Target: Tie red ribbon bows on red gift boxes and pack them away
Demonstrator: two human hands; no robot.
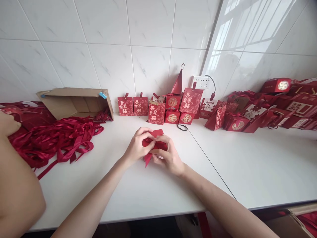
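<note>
On the white table in front of me sits a small red box [158, 133], mostly covered by my fingers. A red ribbon [148, 160] runs over it, one pointed tail hanging toward me. My left hand [137, 147] pinches the ribbon above the box from the left, thumb and fingertips together. From the right, my right hand [171, 155] pinches the ribbon too, its fingertips meeting those of my left hand. Whether a knot or bow lies under the fingers is hidden.
A heap of dark red ribbons [56, 140] lies left, before a tipped cardboard box [76, 102]. Red gift boxes [157, 112] stand along the wall, more piled right [300, 105]. Another person's arm [19, 185] is at far left. A black ring [182, 127] lies behind my hands.
</note>
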